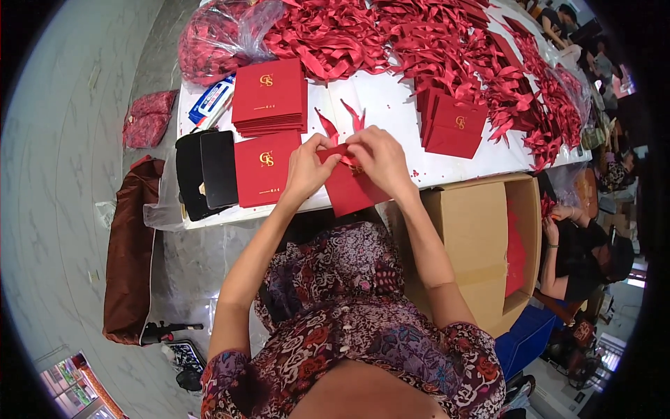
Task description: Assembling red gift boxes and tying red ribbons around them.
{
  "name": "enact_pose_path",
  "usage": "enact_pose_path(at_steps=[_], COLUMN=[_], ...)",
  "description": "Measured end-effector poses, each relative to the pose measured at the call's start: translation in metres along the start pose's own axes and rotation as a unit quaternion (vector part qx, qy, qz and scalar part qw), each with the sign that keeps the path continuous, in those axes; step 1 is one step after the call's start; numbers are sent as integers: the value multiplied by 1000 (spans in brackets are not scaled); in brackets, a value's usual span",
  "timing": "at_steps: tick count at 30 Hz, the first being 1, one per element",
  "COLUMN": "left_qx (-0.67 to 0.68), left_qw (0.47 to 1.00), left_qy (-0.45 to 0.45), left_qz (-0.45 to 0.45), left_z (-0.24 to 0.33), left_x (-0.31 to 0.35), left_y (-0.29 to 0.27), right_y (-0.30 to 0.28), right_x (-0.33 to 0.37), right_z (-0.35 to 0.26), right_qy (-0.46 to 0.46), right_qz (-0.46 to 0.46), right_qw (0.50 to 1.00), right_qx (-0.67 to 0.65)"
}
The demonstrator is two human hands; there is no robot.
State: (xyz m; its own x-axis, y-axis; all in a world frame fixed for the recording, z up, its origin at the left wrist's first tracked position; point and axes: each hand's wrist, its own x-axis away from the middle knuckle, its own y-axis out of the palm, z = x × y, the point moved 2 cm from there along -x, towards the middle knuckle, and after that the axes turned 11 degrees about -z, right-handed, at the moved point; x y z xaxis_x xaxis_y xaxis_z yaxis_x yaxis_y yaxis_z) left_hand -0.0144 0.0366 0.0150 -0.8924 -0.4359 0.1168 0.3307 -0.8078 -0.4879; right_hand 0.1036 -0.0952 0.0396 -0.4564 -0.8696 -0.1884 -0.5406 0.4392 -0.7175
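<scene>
A small red paper bag lies at the near edge of the white table, and both hands meet at its upper edge. My left hand pinches the left side of that edge, where a red ribbon sticks up. On the right side, my right hand has its fingers closed on the ribbon close to the bag's top. Two ribbon ends rise beyond the fingers. The exact grip between the fingertips is partly hidden. Left of my left hand lies a flat stack of red bags with gold print.
A taller stack of red bags stands behind. Heaps of ribboned bags cover the far side. More bags lean at right. A black phone lies at left. An open cardboard box stands at right, near another person.
</scene>
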Motion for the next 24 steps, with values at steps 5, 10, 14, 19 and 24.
enact_pose_path(at_steps=[5,10,14,19,24], left_qx=[-29,-75,-114,-68,-109], left_qw=[997,978,959,987,989], left_qy=[70,187,239,139,88], left_qz=[24,60,97,46,52], left_z=[3,11,10,12,-3], left_x=[4,11,11,10,1], left_y=[12,19,18,14,14], right_y=[-2,11,25,34,20], right_x=[-18,-40,-44,-50,-52], right_z=[16,53,58,58,62], right_qy=[11,68,81,144,125], right_qz=[-70,-302,-317,-159,-22], right_qw=[996,931,901,955,983], right_qx=[56,-195,-283,-204,-129])
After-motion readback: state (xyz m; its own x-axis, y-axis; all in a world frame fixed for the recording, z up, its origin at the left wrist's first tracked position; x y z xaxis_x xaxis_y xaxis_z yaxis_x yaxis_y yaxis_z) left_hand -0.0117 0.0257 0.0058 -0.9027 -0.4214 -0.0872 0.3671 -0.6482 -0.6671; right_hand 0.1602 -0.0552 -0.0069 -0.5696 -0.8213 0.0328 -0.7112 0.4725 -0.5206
